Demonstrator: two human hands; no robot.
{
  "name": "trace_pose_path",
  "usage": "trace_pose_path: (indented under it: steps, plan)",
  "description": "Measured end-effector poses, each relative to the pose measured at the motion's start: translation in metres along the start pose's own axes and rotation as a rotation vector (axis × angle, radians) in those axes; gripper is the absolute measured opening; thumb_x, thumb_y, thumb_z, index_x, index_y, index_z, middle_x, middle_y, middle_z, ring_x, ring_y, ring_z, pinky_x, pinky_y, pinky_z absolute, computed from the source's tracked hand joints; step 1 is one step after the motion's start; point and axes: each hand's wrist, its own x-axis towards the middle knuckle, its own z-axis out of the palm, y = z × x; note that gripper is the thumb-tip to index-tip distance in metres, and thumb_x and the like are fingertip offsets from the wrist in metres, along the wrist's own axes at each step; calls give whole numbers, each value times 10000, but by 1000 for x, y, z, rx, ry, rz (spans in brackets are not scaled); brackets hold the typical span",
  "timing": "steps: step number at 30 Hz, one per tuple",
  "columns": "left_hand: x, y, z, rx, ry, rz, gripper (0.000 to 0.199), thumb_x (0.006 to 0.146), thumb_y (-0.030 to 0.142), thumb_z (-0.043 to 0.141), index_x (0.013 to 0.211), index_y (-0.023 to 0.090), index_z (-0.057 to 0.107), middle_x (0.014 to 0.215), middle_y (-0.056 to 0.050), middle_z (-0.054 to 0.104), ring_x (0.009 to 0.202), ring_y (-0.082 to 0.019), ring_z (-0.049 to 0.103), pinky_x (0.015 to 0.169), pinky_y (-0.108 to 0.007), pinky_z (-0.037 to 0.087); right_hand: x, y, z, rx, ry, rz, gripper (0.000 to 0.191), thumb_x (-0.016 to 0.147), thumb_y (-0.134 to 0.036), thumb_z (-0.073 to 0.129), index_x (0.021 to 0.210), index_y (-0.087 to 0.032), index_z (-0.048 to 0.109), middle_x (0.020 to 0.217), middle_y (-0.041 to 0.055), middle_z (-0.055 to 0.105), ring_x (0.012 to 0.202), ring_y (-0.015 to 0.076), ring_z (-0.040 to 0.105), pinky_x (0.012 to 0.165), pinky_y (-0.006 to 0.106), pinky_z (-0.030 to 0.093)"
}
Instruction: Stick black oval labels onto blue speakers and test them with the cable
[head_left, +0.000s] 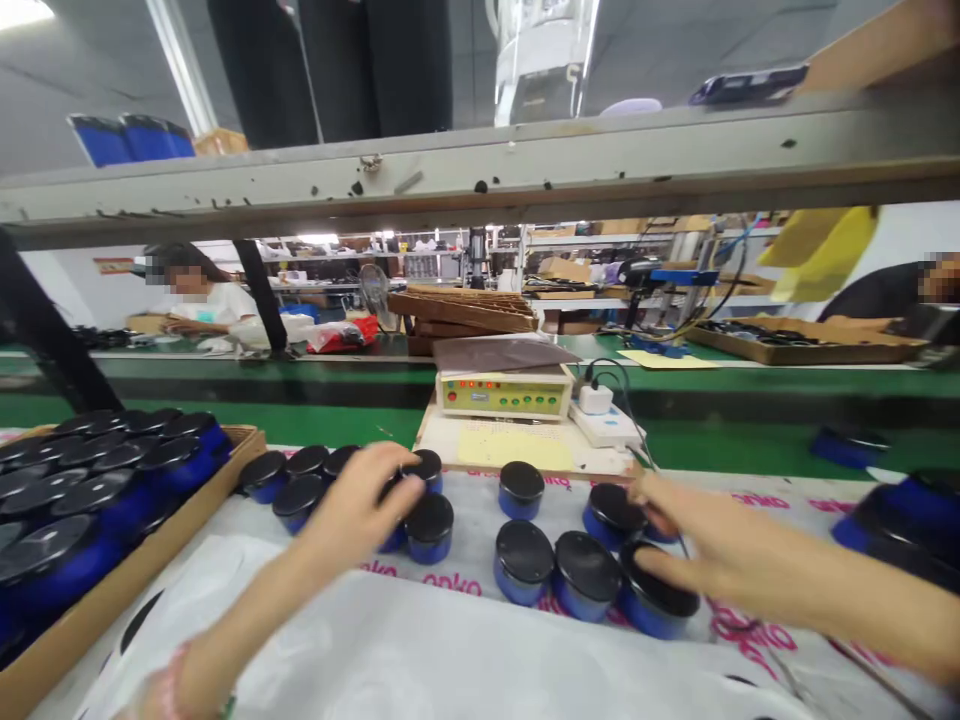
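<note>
The left hand point(352, 500) curls over round blue jars with black lids point(429, 528). The right hand point(712, 545) spreads against another jar point(660, 600) on a white sheet with pink lettering point(450, 650). Neither grip is certain.

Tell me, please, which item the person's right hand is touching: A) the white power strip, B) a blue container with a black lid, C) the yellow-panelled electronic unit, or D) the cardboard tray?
B: the fingers of the right hand are against a black-lidded blue container at the near right of the group.
</note>
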Motion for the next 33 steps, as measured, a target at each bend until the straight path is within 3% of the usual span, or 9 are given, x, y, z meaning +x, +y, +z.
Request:
trace_pose_path:
  steps: [2, 5, 8, 12, 16, 20, 23, 28, 33]
  plan:
    - [-8, 44, 31, -34, -323, 155, 479, 797, 509, 591, 1230, 310, 549, 1348, -38, 489, 1245, -269, 448, 1044, -387, 371, -10, -11, 20, -79, -187, -21, 170, 734, -362, 582, 802, -241, 483, 798, 31, 606, 714, 227, 578, 598, 329, 446]
    - [-10, 81, 69, -86, -542, 216, 715, 754, 525, 645, 1367, 237, 415, 1347, -134, 460, 1188, -348, 485, 979, -485, 414, -22, -16, 42, -104, -206, -60, 193, 735, -306, 599, 887, -239, 501, 1042, 80, 590, 995, 303, 539, 754, 407, 477]
    - [-2, 89, 91, -137, -549, 266, 618, 798, 390, 631, 1356, 232, 419, 1286, -112, 499, 1152, -310, 517, 995, -447, 409, -29, -5, 57, -78, -139, -136, 156, 783, -207, 538, 933, -237, 505, 1206, 73, 544, 1148, 290, 467, 870, 431, 467]
    - [6, 89, 97, -175, -550, 297, 588, 827, 313, 592, 1375, 272, 382, 1414, -83, 366, 1177, -261, 515, 996, -357, 421, -32, 17, 70, -116, -27, -152, 106, 847, -189, 446, 916, -230, 515, 1150, 89, 581, 1077, 295, 512, 802, 454, 495]
    - [16, 92, 93, -165, -497, 229, 523, 815, 489, 574, 1291, 298, 473, 1390, -72, 387, 1055, -271, 593, 891, -370, 483, -33, 31, 69, -76, 27, -155, 52, 850, -276, 485, 862, -232, 511, 1202, 99, 545, 1126, 288, 496, 862, 441, 482]
    - [45, 86, 101, -123, -354, 38, 541, 894, 573, 363, 1270, 197, 462, 1285, -150, 470, 1118, -314, 552, 942, -443, 417, -35, 33, 63, -38, 39, -40, 151, 848, -378, 492, 866, -231, 467, 1278, 113, 449, 942, 242, 589, 769, 405, 512]
    - [64, 83, 118, -130, -396, -6, 529, 834, 566, 522, 1163, 152, 534, 1169, -152, 568, 1085, -295, 568, 913, -424, 441, -34, 29, 63, 0, -32, -10, 96, 838, -316, 464, 861, -226, 442, 1385, 135, 336, 954, 241, 607, 763, 397, 515]
    - [74, 97, 144, -189, -471, 80, 336, 898, 389, 551, 1134, 150, 555, 1081, -76, 613, 949, -201, 608, 852, -422, 491, -27, 24, 64, 103, -70, -68, 96, 798, -246, 479, 772, -234, 387, 1418, 113, 327, 1314, 271, 358, 948, 399, 450]
    - [70, 105, 146, -213, -512, 144, 372, 912, 415, 514, 1160, 141, 555, 1160, -110, 599, 1048, -230, 587, 921, -454, 460, -26, 26, 62, 96, -58, -77, 112, 788, -251, 500, 774, -230, 391, 1424, 115, 325, 1349, 283, 283, 1011, 455, 387]
